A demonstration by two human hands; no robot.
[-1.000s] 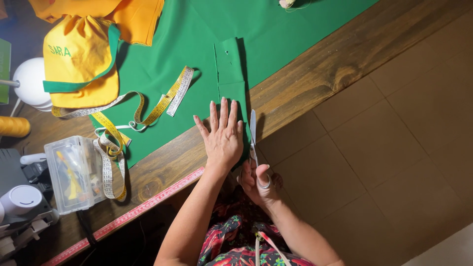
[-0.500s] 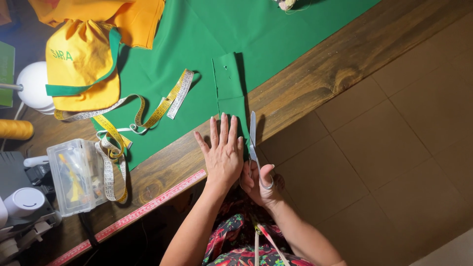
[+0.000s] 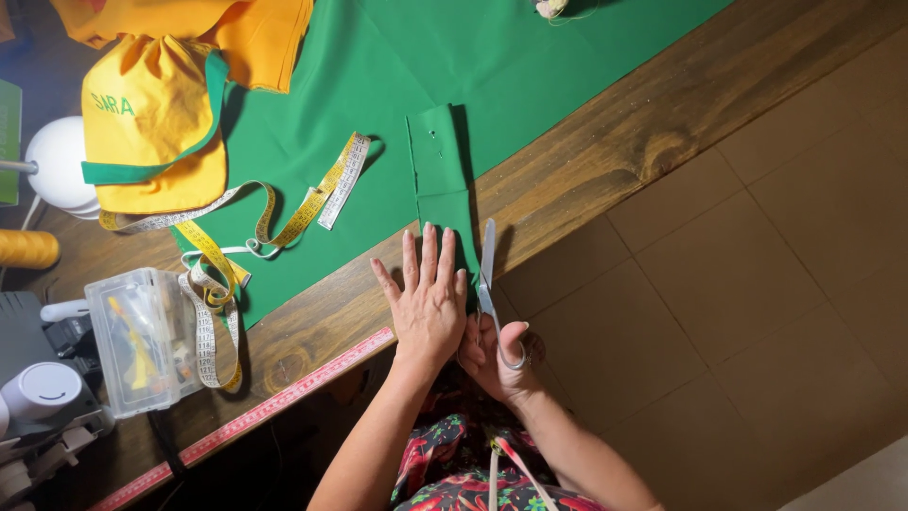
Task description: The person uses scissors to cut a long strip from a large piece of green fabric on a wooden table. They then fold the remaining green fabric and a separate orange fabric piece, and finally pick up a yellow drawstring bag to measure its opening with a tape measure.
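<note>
We're pinning the folded green fabric strip (image 3: 445, 203) at the wooden table (image 3: 605, 151) edge with a flat, open left hand (image 3: 430, 303); right hand (image 3: 497, 355) is gripping grey metal scissors (image 3: 488, 274) beside it. Risk: blades nicking fingertips (image 3: 461, 280), or fabric slipping skews the cut.

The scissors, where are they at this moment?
In the head view the scissors are low and centre, at the table edge, held in the right hand, just right of the left hand that lies flat on the green cloth.
</note>
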